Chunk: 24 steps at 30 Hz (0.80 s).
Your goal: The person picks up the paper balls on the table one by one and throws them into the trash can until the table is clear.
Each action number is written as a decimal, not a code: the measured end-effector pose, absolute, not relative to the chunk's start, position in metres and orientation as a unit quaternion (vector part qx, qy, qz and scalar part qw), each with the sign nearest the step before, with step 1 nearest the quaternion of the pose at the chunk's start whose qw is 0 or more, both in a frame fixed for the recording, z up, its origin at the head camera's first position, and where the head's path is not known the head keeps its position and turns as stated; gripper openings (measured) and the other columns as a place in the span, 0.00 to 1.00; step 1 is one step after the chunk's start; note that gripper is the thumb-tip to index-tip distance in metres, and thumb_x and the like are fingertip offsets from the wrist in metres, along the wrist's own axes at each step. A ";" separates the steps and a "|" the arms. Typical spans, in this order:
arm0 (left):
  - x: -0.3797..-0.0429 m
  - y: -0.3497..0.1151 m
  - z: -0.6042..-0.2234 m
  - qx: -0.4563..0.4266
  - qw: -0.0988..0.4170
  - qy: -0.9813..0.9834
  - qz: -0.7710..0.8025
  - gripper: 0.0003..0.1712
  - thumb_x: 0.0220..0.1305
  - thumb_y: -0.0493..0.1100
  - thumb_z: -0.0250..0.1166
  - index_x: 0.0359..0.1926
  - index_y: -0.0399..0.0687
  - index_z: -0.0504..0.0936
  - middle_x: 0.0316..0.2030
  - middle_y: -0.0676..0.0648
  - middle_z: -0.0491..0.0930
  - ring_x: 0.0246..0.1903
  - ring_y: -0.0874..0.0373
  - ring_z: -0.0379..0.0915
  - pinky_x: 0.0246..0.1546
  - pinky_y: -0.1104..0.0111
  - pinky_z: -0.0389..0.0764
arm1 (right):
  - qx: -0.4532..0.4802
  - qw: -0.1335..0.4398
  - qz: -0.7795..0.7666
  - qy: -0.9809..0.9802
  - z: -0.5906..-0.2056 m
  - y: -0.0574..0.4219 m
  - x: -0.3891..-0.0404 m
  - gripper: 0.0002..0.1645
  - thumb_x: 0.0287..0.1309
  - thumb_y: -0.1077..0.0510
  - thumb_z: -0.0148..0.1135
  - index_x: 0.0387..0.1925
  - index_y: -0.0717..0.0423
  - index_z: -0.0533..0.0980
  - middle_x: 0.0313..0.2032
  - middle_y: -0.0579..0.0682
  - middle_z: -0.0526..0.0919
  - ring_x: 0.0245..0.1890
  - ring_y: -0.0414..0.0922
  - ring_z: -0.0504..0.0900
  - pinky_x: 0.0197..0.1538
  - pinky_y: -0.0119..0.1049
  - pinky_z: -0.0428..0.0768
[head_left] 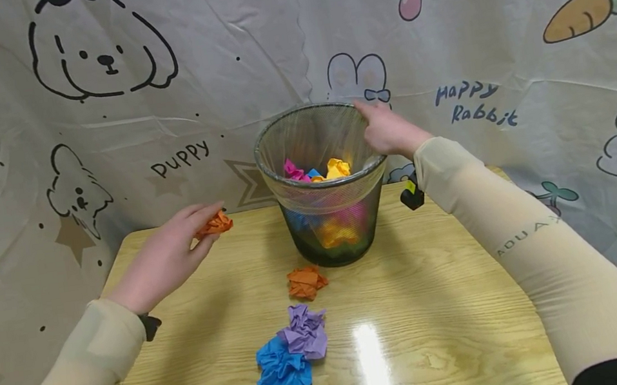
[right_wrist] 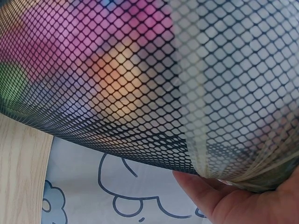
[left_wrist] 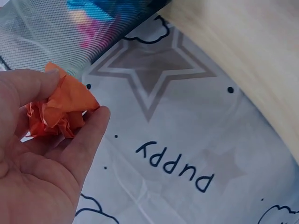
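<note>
My left hand pinches a crumpled ball of orange paper between thumb and fingers, above the table and left of the bin. A black mesh waste bin with a clear liner stands upright near the table's far edge. Inside it lie pink, blue and yellow paper balls. At the bin's right rim, my right hand grips the edge; in the right wrist view its fingers curl against the mesh and liner. A second orange paper ball sits on the table in front of the bin.
Nearer to me, a purple paper ball touches a blue one on the wooden table. A printed cloth hangs behind the bin and along both sides. Black wrist straps show at both cuffs.
</note>
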<state>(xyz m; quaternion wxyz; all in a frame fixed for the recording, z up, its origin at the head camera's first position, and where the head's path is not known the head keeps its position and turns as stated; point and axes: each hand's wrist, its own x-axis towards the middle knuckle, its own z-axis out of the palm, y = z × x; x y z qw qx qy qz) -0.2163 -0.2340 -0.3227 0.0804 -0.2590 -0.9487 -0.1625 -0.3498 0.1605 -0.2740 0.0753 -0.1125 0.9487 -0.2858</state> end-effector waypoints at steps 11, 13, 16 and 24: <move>-0.224 -0.229 -0.294 -0.251 0.102 -0.951 -0.150 0.33 0.71 0.37 0.65 0.75 0.44 0.68 0.63 0.39 0.75 0.56 0.43 0.76 0.54 0.46 0.77 | -0.114 0.074 -0.286 0.949 -0.275 0.162 -0.351 0.45 0.69 0.68 0.33 0.83 0.49 0.37 0.80 0.64 0.35 0.79 0.59 0.38 0.76 0.53 0.42; -0.225 -0.228 -0.288 -0.246 0.100 -0.952 -0.152 0.34 0.72 0.37 0.64 0.76 0.45 0.67 0.64 0.39 0.74 0.56 0.42 0.76 0.53 0.45 0.78 | -0.114 0.072 -0.285 0.949 -0.276 0.162 -0.352 0.45 0.69 0.68 0.33 0.83 0.49 0.37 0.80 0.64 0.36 0.79 0.60 0.39 0.76 0.54 0.43; -0.226 -0.227 -0.282 -0.240 0.099 -0.952 -0.162 0.34 0.73 0.38 0.63 0.77 0.46 0.66 0.64 0.39 0.74 0.55 0.43 0.77 0.52 0.46 0.78 | -0.113 0.070 -0.283 0.950 -0.276 0.162 -0.352 0.45 0.69 0.68 0.33 0.83 0.49 0.37 0.80 0.64 0.37 0.79 0.59 0.39 0.76 0.54 0.43; -0.232 -0.221 -0.272 -0.242 0.122 -0.948 -0.166 0.34 0.74 0.40 0.63 0.77 0.50 0.66 0.66 0.39 0.73 0.55 0.42 0.77 0.53 0.45 0.77 | -0.112 0.079 -0.286 0.948 -0.275 0.162 -0.351 0.45 0.69 0.68 0.32 0.83 0.48 0.36 0.80 0.63 0.33 0.79 0.59 0.36 0.76 0.54 0.42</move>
